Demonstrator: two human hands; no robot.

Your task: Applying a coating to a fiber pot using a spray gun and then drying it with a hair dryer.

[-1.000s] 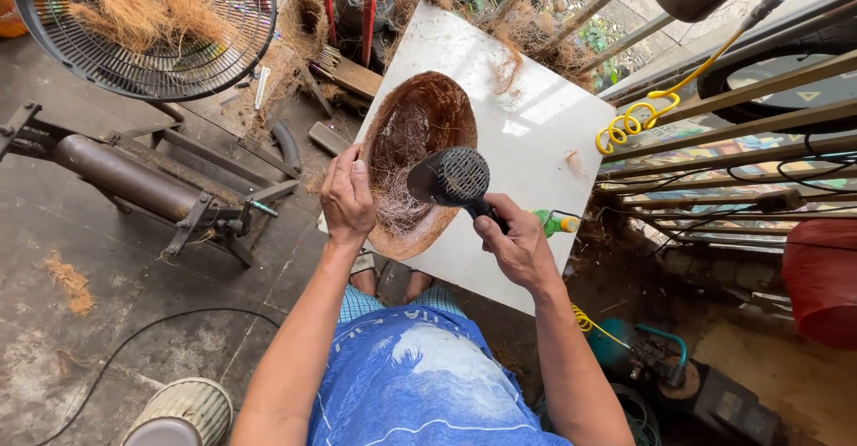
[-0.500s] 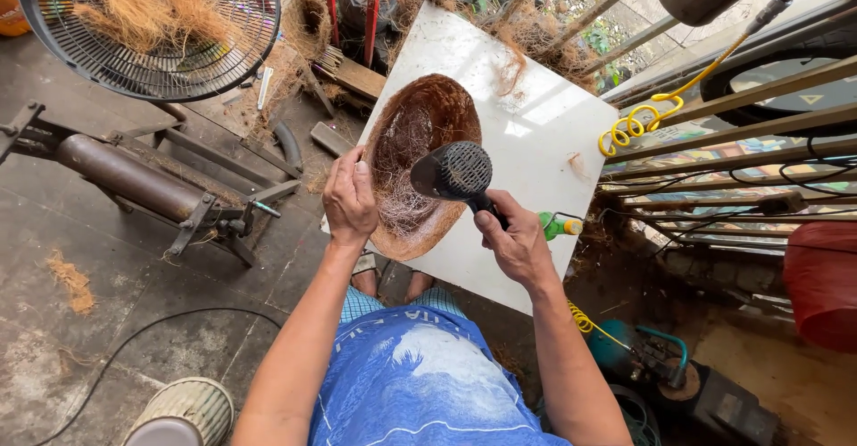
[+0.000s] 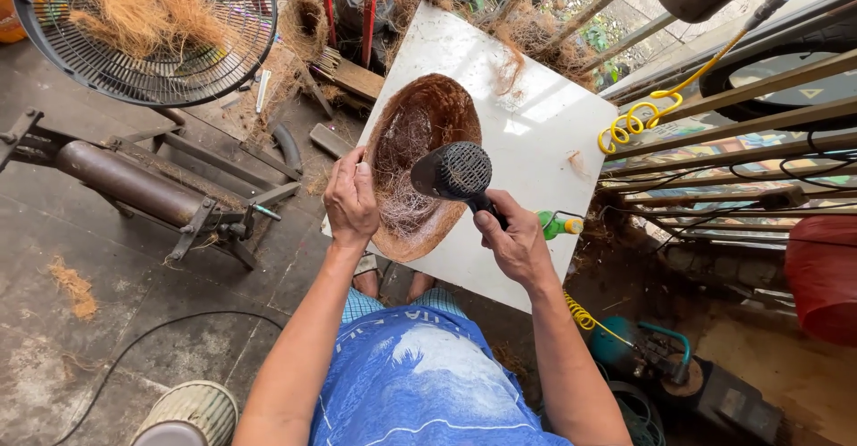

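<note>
At frame centre, the left hand [image 3: 350,200] pinches the rim of the fibre bowl [image 3: 420,165] on the white surface [image 3: 527,133]. The right hand [image 3: 516,245] grips a black blower [image 3: 453,175] aimed inside, where loose pale fibres are not yet flattened.

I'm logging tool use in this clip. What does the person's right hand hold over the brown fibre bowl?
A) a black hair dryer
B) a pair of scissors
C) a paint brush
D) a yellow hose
A: the right hand grips the handle of a black hair dryer, its grilled end showing, over the brown fibre bowl.
</note>
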